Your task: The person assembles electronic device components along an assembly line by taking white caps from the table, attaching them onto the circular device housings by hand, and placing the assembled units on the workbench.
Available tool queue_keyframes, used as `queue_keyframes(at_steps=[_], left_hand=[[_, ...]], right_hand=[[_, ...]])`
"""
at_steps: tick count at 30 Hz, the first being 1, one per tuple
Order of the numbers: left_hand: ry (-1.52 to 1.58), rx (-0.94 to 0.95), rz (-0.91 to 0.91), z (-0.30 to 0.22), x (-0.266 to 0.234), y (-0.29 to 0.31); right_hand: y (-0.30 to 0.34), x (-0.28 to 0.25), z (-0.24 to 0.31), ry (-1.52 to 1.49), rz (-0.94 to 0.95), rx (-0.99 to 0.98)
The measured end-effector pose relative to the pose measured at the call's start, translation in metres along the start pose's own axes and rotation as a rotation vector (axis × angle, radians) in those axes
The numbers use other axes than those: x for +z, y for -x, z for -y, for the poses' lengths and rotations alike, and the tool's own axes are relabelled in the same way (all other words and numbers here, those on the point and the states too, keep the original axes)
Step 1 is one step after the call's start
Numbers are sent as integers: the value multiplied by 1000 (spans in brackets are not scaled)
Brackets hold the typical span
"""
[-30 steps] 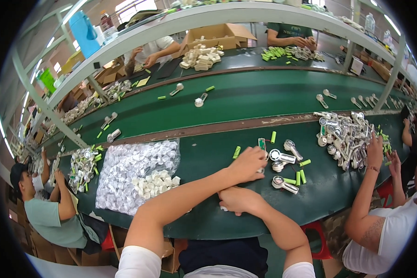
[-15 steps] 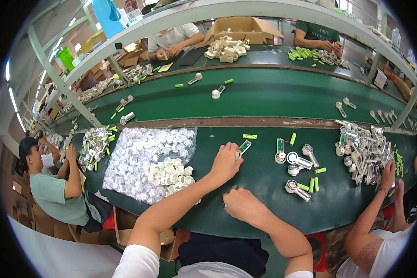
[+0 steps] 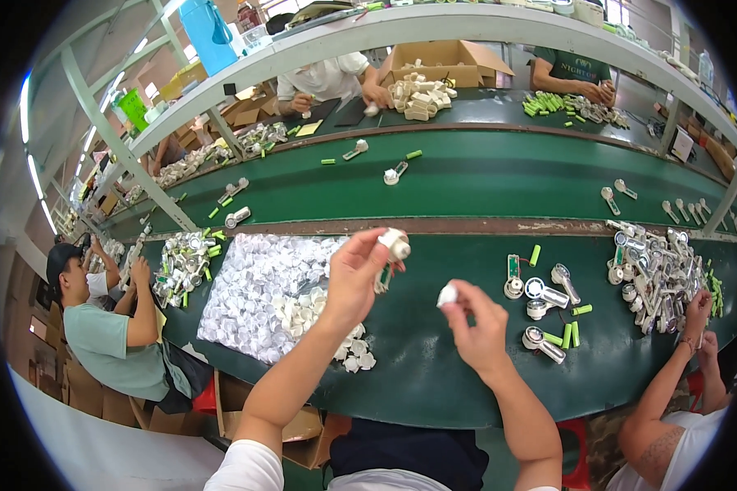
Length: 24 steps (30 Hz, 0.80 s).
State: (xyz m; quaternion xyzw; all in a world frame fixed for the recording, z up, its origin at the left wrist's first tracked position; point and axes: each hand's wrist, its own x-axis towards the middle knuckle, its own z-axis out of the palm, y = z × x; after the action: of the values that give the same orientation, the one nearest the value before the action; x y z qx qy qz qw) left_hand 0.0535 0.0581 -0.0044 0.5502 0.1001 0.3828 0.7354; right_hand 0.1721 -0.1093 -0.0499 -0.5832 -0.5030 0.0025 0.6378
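Raised over the green table, my left hand (image 3: pixel 354 277) is closed on a white round-headed device (image 3: pixel 396 244). Its round end points up, and part of a green circuit board and red wire shows below. To the right, my right hand (image 3: pixel 480 326) pinches a small white cap (image 3: pixel 447 295) between thumb and fingers, apart from the device. A bag of white caps (image 3: pixel 258 286) lies left of my left hand, with loose caps (image 3: pixel 357 357) spilling beside my forearm. More round-headed devices (image 3: pixel 546 290) with green battery cells (image 3: pixel 571 334) lie right of my right hand.
A heap of devices (image 3: pixel 659 274) stands at the right by a co-worker's hands (image 3: pixel 699 315). Another pile (image 3: pixel 184 266) lies left, near a seated person (image 3: pixel 106 327). Beyond the brown ledge (image 3: pixel 467 225) runs a green belt (image 3: pixel 499 180) with scattered parts. A white shelf (image 3: pixel 434 33) crosses overhead.
My left hand has lifted the device off the table and turned its round end up. My right hand has risen from the table edge, and the white cap now shows in its fingers.
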Motion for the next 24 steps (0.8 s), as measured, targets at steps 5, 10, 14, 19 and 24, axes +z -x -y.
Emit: queue_keyframes(at_steps=[5,10,14,19,24], left_hand=[[31,-124,84,17,19,33],[61,-137,140,31,33,44],[-46,-248,78,23,39,48],[-78,-190,173,20,40,51],[-122,-209,195,14,36,56]], right_hand=[[-1,-1,-6,-63,-146,-106],[-3,-5,2,57,-107,-214],[-3,-3,1,88,-128,-292],[-3,-1,7,52,-82,-248],[-3,-6,7,33,-5,-156]])
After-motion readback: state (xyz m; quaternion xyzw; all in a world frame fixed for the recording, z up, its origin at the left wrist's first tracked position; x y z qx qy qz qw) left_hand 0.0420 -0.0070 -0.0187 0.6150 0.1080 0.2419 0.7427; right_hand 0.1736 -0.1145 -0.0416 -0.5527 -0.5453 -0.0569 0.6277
